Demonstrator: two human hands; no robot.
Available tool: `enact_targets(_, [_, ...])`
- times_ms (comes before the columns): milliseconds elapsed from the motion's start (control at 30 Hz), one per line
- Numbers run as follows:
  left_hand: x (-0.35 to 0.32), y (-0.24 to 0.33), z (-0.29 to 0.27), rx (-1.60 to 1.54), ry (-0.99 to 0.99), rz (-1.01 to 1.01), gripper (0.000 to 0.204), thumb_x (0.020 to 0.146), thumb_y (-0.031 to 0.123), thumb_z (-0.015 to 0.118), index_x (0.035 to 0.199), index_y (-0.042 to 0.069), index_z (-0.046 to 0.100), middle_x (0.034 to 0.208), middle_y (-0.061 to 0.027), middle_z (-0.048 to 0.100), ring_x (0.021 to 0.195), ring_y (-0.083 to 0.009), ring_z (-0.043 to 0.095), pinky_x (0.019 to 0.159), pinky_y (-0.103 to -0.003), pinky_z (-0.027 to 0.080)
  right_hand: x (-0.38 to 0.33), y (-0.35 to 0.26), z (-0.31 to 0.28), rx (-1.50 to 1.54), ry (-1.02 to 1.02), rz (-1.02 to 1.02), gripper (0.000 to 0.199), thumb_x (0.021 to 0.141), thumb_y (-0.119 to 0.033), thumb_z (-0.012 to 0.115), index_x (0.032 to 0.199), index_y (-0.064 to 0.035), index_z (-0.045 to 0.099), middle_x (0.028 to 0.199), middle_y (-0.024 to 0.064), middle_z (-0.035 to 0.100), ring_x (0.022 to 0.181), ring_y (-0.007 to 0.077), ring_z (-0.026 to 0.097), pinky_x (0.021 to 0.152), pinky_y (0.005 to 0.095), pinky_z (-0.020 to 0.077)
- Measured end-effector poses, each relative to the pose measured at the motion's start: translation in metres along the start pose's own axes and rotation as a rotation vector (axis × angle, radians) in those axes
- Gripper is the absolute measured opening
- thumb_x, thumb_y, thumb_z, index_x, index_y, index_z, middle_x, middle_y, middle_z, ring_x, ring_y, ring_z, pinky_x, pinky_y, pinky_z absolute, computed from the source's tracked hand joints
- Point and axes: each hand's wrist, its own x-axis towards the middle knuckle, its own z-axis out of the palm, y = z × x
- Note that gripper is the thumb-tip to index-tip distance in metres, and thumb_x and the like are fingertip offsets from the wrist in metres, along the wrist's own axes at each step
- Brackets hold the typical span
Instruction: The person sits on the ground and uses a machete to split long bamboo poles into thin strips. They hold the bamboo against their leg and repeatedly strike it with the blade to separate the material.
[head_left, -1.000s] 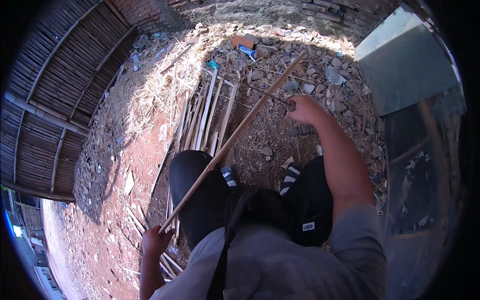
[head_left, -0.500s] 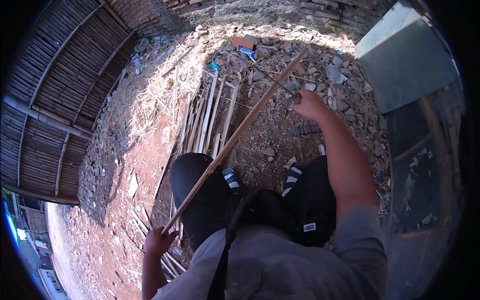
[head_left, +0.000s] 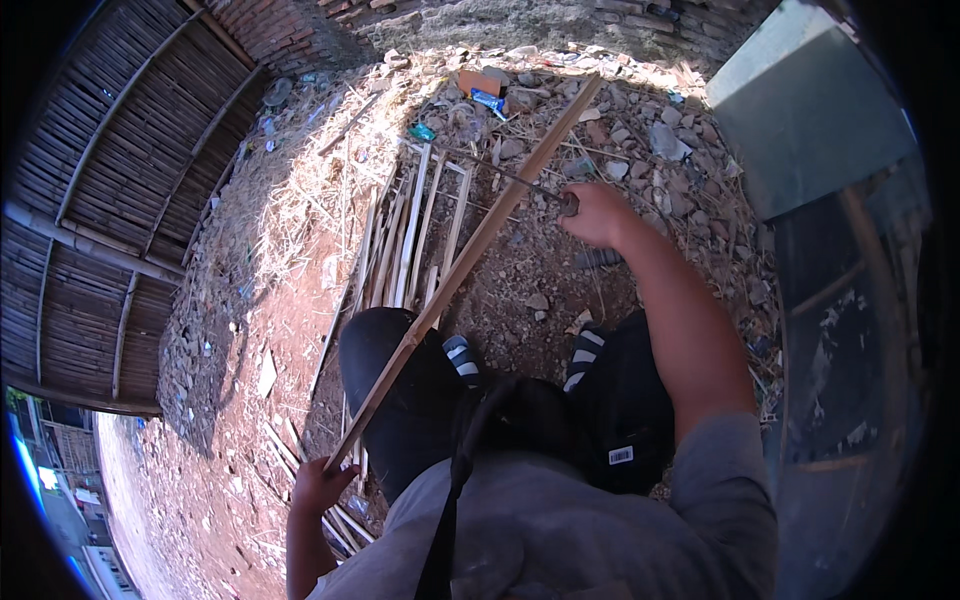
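My left hand (head_left: 316, 487) is closed around the near end of a long bamboo strip (head_left: 455, 278). The strip slants across my bent left knee, its far end rising toward the upper right. My right hand (head_left: 600, 215) grips the handle (head_left: 569, 205) of a long knife, whose thin dark blade (head_left: 535, 187) points left and crosses the strip in its far part. The blade is seen nearly edge-on. Whether it bites into the strip I cannot tell.
Several split bamboo strips (head_left: 402, 235) lie on the ground beyond my left knee, with more (head_left: 345, 528) beside my left hand. Rubble (head_left: 640, 150) and straw cover the ground ahead. A woven bamboo wall (head_left: 100, 150) stands left, a pale green panel (head_left: 815, 110) right, a brick wall (head_left: 540, 30) behind.
My right hand has moved left and slightly toward me, and the blade now lies flatter and reaches farther left across the strip. The strip's far end has shifted slightly; my left hand stays put.
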Motion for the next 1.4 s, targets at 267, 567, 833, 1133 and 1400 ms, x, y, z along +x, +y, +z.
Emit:
enact_targets(267, [0.010, -0.010, 0.010, 0.099, 0.054, 0.071, 0.045, 0.083, 0.042, 0.082, 0.074, 0.001, 0.067, 0.060, -0.0076, 0.066, 0.058, -0.0178, 0.068, 0.058, -0.036, 0.052, 0.012, 0.018, 0.002, 0.041, -0.005, 0.020, 0.035, 0.079, -0.024, 0.071, 0.109, -0.0058, 0.070, 0.096, 0.0204, 0.070, 0.097, 0.0370, 0.068, 0.087, 0.0448, 0.0542])
enact_targets(567, [0.000, 0.008, 0.000, 0.045, 0.041, 0.072, 0.045, 0.080, 0.042, 0.085, 0.072, 0.002, 0.067, 0.056, -0.0105, 0.059, 0.051, -0.0217, 0.057, 0.055, -0.039, 0.047, -0.014, -0.037, -0.008, -0.135, -0.175, -0.124, 0.043, 0.078, -0.021, 0.072, 0.118, -0.0074, 0.070, 0.101, 0.0178, 0.072, 0.097, 0.0353, 0.069, 0.086, 0.0463, 0.0544])
enact_targets(833, [0.003, 0.007, -0.003, 0.089, 0.135, 0.138, 0.046, 0.080, 0.044, 0.084, 0.073, 0.002, 0.068, 0.059, -0.0137, 0.061, 0.054, -0.0307, 0.061, 0.057, -0.042, 0.049, 0.007, 0.055, -0.026, 0.128, 0.174, 0.205, 0.040, 0.081, -0.024, 0.069, 0.115, -0.0035, 0.068, 0.105, 0.0224, 0.070, 0.100, 0.0379, 0.067, 0.087, 0.0458, 0.0531])
enact_targets(1133, [-0.004, 0.005, -0.008, 0.092, 0.061, 0.067, 0.045, 0.081, 0.046, 0.082, 0.077, 0.003, 0.071, 0.061, -0.0143, 0.064, 0.057, -0.0294, 0.063, 0.059, -0.042, 0.050, -0.008, -0.037, -0.006, -0.208, -0.194, -0.135, 0.038, 0.080, -0.021, 0.067, 0.116, -0.0098, 0.070, 0.104, 0.0189, 0.072, 0.097, 0.0361, 0.069, 0.087, 0.0449, 0.0557])
enact_targets(1400, [0.004, 0.012, -0.012, 0.084, -0.052, -0.025, 0.044, 0.082, 0.044, 0.082, 0.087, 0.001, 0.073, 0.068, -0.0133, 0.069, 0.065, -0.0212, 0.068, 0.064, -0.039, 0.052, 0.003, 0.017, -0.004, 0.097, 0.162, 0.117, 0.043, 0.080, -0.023, 0.069, 0.121, -0.0064, 0.068, 0.106, 0.0200, 0.071, 0.100, 0.0346, 0.069, 0.089, 0.0453, 0.0547])
